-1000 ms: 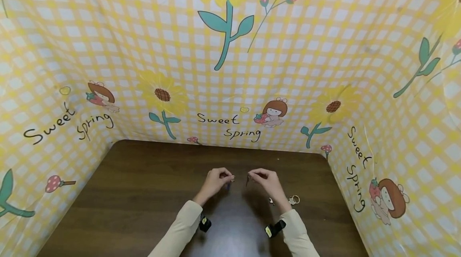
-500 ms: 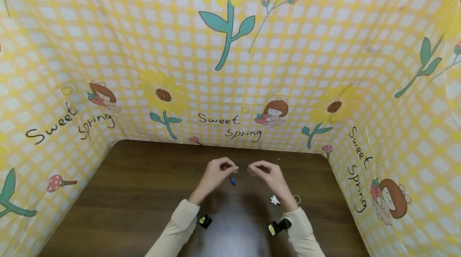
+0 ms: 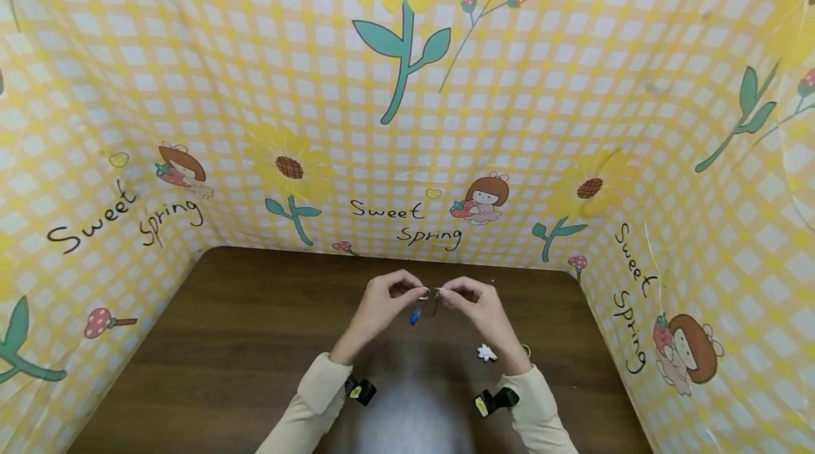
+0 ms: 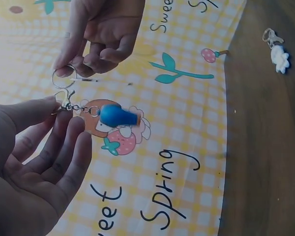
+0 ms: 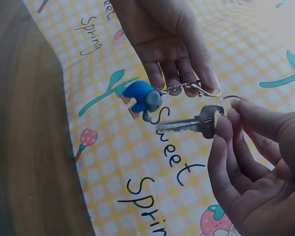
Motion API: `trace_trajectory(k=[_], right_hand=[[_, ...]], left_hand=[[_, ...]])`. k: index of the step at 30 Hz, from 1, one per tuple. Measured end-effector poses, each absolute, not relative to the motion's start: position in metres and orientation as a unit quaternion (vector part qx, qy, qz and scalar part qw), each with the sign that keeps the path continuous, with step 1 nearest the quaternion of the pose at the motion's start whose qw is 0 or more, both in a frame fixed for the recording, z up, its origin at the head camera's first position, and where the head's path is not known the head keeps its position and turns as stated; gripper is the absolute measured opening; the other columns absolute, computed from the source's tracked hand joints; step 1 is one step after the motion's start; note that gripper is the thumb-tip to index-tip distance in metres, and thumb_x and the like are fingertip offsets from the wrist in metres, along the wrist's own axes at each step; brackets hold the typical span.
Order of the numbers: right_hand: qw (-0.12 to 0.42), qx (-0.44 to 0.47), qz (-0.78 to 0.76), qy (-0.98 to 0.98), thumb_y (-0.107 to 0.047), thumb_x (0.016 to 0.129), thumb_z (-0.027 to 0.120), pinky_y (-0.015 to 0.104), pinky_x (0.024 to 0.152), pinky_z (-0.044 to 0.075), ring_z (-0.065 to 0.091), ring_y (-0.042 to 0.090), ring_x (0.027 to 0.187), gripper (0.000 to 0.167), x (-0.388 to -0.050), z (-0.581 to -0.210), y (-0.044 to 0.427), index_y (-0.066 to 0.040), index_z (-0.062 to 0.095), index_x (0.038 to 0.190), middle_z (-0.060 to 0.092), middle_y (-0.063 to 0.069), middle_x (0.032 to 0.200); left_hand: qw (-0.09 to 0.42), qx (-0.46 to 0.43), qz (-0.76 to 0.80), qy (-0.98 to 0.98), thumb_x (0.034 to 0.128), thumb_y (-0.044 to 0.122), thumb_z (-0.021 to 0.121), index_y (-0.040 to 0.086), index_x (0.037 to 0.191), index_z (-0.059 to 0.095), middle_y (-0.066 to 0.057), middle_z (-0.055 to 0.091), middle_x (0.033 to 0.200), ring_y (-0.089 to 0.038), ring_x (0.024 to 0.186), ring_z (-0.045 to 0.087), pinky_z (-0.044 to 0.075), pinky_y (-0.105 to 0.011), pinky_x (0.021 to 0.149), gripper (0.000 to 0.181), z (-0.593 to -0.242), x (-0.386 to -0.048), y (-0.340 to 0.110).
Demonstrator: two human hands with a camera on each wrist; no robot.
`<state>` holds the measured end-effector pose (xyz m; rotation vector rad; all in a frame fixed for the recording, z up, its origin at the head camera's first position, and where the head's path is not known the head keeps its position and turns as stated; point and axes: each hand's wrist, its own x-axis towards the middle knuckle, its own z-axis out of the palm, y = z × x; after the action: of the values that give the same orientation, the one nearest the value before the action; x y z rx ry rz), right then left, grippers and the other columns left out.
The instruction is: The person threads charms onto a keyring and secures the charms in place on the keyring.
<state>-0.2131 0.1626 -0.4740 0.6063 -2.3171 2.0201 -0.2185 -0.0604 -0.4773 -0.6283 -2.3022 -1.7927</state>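
My left hand (image 3: 390, 302) pinches the metal lobster clasp (image 4: 66, 101) of a keychain between thumb and forefinger. From the clasp's short chain dangles a small blue figure (image 5: 140, 96) with a grey head. Opposite it, my right hand (image 3: 474, 304) pinches a thin metal key ring (image 5: 228, 98) that carries a silver key (image 5: 187, 124). In the right wrist view the clasp end lies very near the ring; whether they touch I cannot tell. Both hands are raised over the far half of the table, fingertips close together.
A white charm (image 3: 487, 353) lies on the brown wooden table (image 3: 223, 355) near my right forearm. A gold-coloured ring (image 3: 526, 350) beside it is partly hidden by my wrist. Yellow checked cloth (image 3: 407, 157) walls the table's back and sides.
Both hands have moved farther from me and nearer each other, bringing clasp and key ring close. The blue figure now hangs in plain sight, and the white charm shows more beside my right arm.
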Motion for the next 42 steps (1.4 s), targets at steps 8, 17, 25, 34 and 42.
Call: trace_trajectory(k=[8,17,25,34,42], right_hand=[[-0.025,0.161,0.656,-0.737,-0.01,0.107,0.064,0.036,0.084,0.062,0.072,0.013,0.085,0.022,-0.212,-0.467,0.162,0.011,0.071,0.11,0.072,0.028,0.099],[-0.051,0.14,0.671,-0.726,-0.015,0.109,0.061,0.041,0.087,0.062,0.072,0.015,0.083,0.029,-0.21,-0.468,0.162,0.013,0.067,0.109,0.074,0.008,0.091],[-0.033,0.182,0.668,-0.72,-0.014,0.11,0.059,0.035,0.084,0.062,0.073,0.016,0.086,0.026,-0.209,-0.47,0.164,0.01,0.066,0.111,0.074,0.013,0.095],[-0.034,0.206,0.674,-0.708,-0.01,0.108,0.061,0.032,0.086,0.06,0.072,0.018,0.096,0.024,-0.208,-0.476,0.165,0.012,0.067,0.115,0.072,0.014,0.108],[-0.043,0.235,0.662,-0.711,-0.008,0.108,0.061,0.028,0.086,0.057,0.065,0.015,0.097,0.021,-0.207,-0.479,0.165,0.011,0.069,0.111,0.07,-0.001,0.105]], left_hand=[[0.077,-0.207,-0.601,-0.768,0.0978,0.011,0.078,0.005,0.095,0.077,-0.003,0.076,0.088,-0.012,0.07,0.063,0.051,-0.022,0.065,0.006,-0.471,-0.214,-0.06],[0.068,-0.208,-0.609,-0.762,0.0979,0.012,0.078,0.006,0.096,0.078,-0.004,0.076,0.088,-0.014,0.07,0.066,0.052,-0.022,0.065,0.006,-0.471,-0.21,-0.058],[0.085,-0.209,-0.605,-0.764,0.0978,0.013,0.079,0.007,0.095,0.077,-0.002,0.076,0.087,-0.02,0.071,0.066,0.051,-0.023,0.064,0.007,-0.467,-0.21,-0.056],[0.074,-0.206,-0.608,-0.764,0.0983,0.014,0.078,0.005,0.096,0.077,-0.003,0.075,0.088,-0.025,0.073,0.069,0.053,-0.023,0.065,0.01,-0.468,-0.208,-0.055],[0.075,-0.204,-0.609,-0.763,0.0982,0.013,0.078,0.006,0.096,0.078,-0.003,0.076,0.088,-0.021,0.072,0.068,0.053,-0.022,0.065,0.007,-0.468,-0.208,-0.055]])
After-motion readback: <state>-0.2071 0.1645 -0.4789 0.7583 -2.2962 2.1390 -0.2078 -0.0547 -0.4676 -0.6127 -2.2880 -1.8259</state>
